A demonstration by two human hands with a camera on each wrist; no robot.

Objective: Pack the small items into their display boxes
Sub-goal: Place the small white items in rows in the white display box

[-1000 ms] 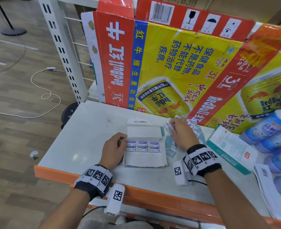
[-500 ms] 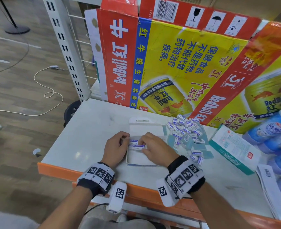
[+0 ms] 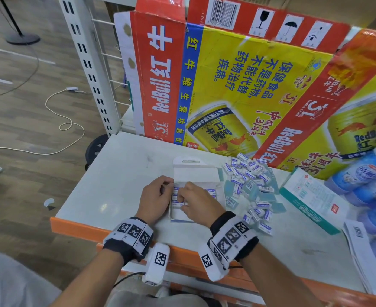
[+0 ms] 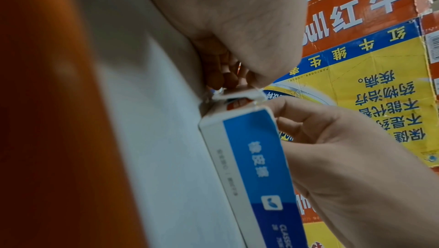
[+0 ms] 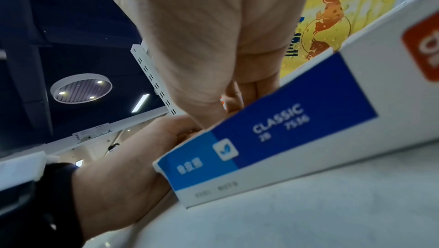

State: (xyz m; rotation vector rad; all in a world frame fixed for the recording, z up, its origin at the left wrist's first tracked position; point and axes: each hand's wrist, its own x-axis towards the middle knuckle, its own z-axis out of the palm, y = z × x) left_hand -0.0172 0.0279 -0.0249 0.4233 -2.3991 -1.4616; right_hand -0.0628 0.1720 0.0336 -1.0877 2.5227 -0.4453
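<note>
An open white display box (image 3: 197, 173) with a blue side lies on the white table (image 3: 120, 173), several small white-and-blue erasers lined up inside. My left hand (image 3: 168, 188) grips the box's left edge, its fingertips (image 4: 225, 77) curled at the corner. My right hand (image 3: 181, 199) hovers over the box's left end and pinches a small eraser (image 3: 175, 197) among the rows. The box's blue side (image 4: 256, 167) reads "CLASSIC" in the right wrist view (image 5: 285, 130). A pile of loose erasers (image 3: 249, 180) lies just right of the box.
Red Bull cardboard (image 3: 238, 85) stands along the table's back. A teal-and-white carton (image 3: 311, 198), blue bottles (image 3: 364, 173) and printed sheets (image 3: 364, 251) crowd the right side. The orange table edge (image 3: 76, 227) runs in front; a white shelf post (image 3: 89, 63) rises at the back left.
My right hand left the eraser pile, crossed to the box and now sits over its left end. The left hand has stayed on the box's left edge.
</note>
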